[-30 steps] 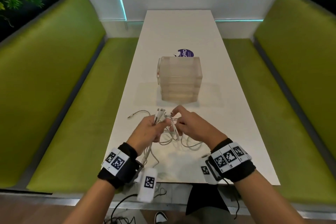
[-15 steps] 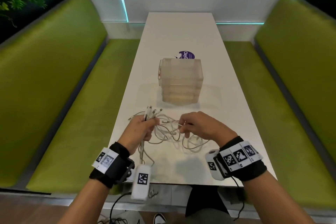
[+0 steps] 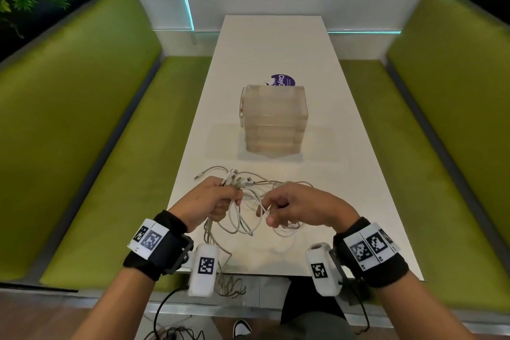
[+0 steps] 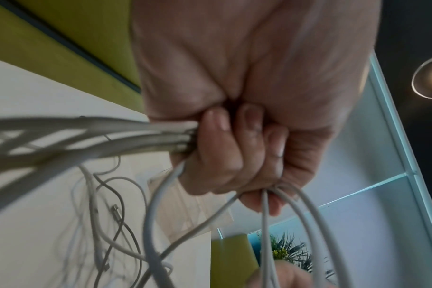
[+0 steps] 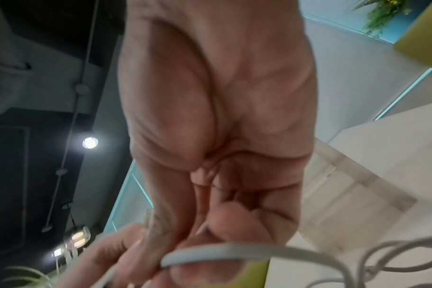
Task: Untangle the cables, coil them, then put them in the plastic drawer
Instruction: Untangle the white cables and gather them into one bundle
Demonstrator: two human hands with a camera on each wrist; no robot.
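Cables (image 3: 242,201) are lying in a tangle on the near end of the white tabletop (image 3: 276,44), some strands trailing off its near edge, in the head view. The left hand (image 3: 209,201) is gripping a bunch of them, plug ends poking out past its knuckles; the right hand (image 3: 300,208) is pinching one strand just beside it. The drawer (image 3: 273,119) is standing closed further along the tabletop, well apart from the hands.

From the left wrist, fingers (image 4: 219,155) are curling tightly round several cords, loops hanging below.

From the right wrist, thumb and fingers (image 5: 234,224) are closing on a single cable (image 5: 222,251).

Pulling that strand while the bunch is clamped would likely be tightening a knot rather than freeing it. Hanging strands might also be dragging the heap off the edge.
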